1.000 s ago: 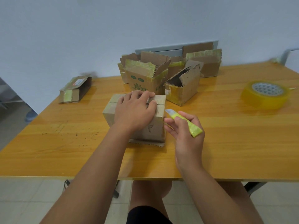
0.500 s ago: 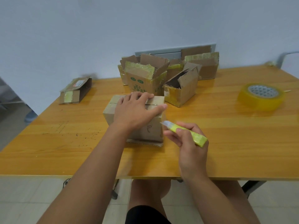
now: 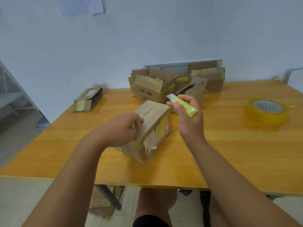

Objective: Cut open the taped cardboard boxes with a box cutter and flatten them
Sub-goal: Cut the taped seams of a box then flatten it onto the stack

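The fingers (image 3: pixel 138 122) of the left hand (image 3: pixel 118 130) curl over the near-left top edge of the one taped cardboard box (image 3: pixel 152 128) being worked, gripping it. The box sits tilted on the worktop (image 3: pixel 229 153), resting on a near corner, with its long axis running from near-left to far-right and its top seam facing up and away. To its right the right hand (image 3: pixel 188 115) is raised above the worktop, its fingers clamped round the single yellow box cutter (image 3: pixel 183 104). The cutter's long axis slants from near-right up to far-left, its pale tip pointing far-left, apart from the box and above its far corner.

Beyond the hands, a cluster of opened boxes (image 3: pixel 175 84) stands at the far edge against the wall; at least four, the exact number hard to tell as they overlap. One collapsed box (image 3: pixel 88 99) lies alone near the far-left corner. One roll of yellow tape (image 3: pixel 266 111) lies flat at the right, well apart from the hands. Bare worktop stretches between the tilted box and the near edge, and widely to left and right. Flattened cardboard (image 3: pixel 101 202) lies on the floor under the worktop.
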{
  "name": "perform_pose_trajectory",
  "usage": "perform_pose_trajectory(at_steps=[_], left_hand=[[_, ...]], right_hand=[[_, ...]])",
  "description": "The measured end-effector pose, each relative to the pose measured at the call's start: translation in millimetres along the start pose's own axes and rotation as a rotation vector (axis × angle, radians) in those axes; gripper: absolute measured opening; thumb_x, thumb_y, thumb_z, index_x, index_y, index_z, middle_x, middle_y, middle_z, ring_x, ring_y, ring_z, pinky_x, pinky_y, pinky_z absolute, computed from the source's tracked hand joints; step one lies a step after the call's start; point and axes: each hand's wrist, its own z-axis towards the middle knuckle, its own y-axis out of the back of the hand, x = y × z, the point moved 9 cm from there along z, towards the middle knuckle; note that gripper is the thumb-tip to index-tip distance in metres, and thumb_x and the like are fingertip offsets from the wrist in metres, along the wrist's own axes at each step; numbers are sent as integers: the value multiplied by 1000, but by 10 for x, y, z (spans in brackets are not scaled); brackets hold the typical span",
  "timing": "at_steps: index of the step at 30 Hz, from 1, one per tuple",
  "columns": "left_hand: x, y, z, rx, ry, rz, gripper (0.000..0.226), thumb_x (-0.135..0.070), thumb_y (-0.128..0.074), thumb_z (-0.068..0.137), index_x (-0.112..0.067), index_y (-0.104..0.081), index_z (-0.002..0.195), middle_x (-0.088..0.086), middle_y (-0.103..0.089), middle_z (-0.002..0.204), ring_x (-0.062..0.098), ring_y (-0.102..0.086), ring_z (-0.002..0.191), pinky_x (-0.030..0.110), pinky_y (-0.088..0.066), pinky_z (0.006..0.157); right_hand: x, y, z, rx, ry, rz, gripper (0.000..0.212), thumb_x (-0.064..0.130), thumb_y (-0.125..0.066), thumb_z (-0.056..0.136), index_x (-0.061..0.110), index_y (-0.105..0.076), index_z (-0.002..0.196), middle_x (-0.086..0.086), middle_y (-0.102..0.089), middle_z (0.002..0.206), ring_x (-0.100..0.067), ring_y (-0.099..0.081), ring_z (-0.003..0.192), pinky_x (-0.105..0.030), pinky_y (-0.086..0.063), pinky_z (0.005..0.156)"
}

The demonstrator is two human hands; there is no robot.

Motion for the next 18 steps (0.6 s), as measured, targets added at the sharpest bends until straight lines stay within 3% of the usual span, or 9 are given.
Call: perform_pose_trajectory(at_steps=[1, 2, 4, 5, 8, 12, 14, 16, 18], left_hand=[[4, 58, -1, -120, 31, -11, 10, -29, -46, 97, -31, -54, 103, -11, -58, 125, 8, -56, 106, 32, -49, 80], [-17, 92, 15, -220, 60, 20, 21, -45, -46, 96, -30, -53, 110, -9, -59, 119, 8, -56, 99, 33, -50, 77], [-92, -28, 98, -258, 104, 217, 57, -70, -43, 89, -32, -44, 131, -3, -49, 123, 17, -50, 109, 38, -48, 85], [-143, -104, 147, -259, 101, 355, 62, -72, -43, 87, -32, -40, 135, 0, -43, 127, 22, -44, 116, 41, -45, 90], [-140, -172, 247, -240, 18, 456, 42, -43, -53, 94, -32, -40, 132, 1, -36, 137, 26, -38, 121, 42, -42, 95], [249, -93, 216, -64, 8, 181, 42, -4, -50, 89, -34, -44, 117, -14, -33, 141, 16, -48, 109, 35, -51, 85], [315, -8, 228, -132, 0, 89, 26, -10, -48, 90, -32, -47, 105, -13, -43, 132, 14, -50, 107, 34, -48, 83], [238, 91, 229, -345, -10, 4, 7, -32, -48, 92, -30, -50, 99, -11, -51, 118, 11, -53, 100, 32, -44, 73], [122, 47, 268, -471, 20, -20, 34, -54, -43, 93, -28, -54, 112, -10, -51, 119, 11, -52, 101, 32, -41, 72]], right_hand=[[-57, -75, 42, 32, -22, -38, 19, 38, -61, 89, 35, -61, 107, 6, -75, 102, -7, -70, 98, -13, -51, 71], [-116, -127, 77, 53, -45, -86, 19, 43, -60, 86, 40, -60, 105, 6, -74, 103, -7, -69, 98, -16, -51, 70], [-218, -172, 122, 68, -84, -166, 18, 46, -59, 86, 43, -59, 104, 5, -72, 107, -9, -68, 99, -22, -52, 73], [-254, -165, 127, 67, -103, -182, 16, 43, -59, 87, 43, -58, 103, 6, -70, 108, -10, -67, 99, -26, -53, 74], [-246, -41, 61, 40, -108, -215, 13, 42, -60, 87, 45, -59, 100, 9, -70, 105, -7, -65, 94, -28, -51, 73], [-153, -23, -192, 117, -72, -72, 14, 28, -58, 97, 35, -61, 109, 9, -73, 99, -16, -73, 79, -36, -61, 70], [-108, -93, -328, 165, -69, 2, 15, 29, -59, 95, 36, -63, 108, 0, -74, 101, -22, -73, 75, -32, -60, 65], [-130, -58, -384, 100, -113, 92, 15, 24, -60, 95, 30, -64, 108, -8, -74, 100, -26, -74, 80, -26, -58, 65], [-190, 27, -394, 17, -187, 147, 14, 17, -59, 97, 24, -63, 109, -9, -76, 97, -26, -74, 84, -24, -58, 67]])
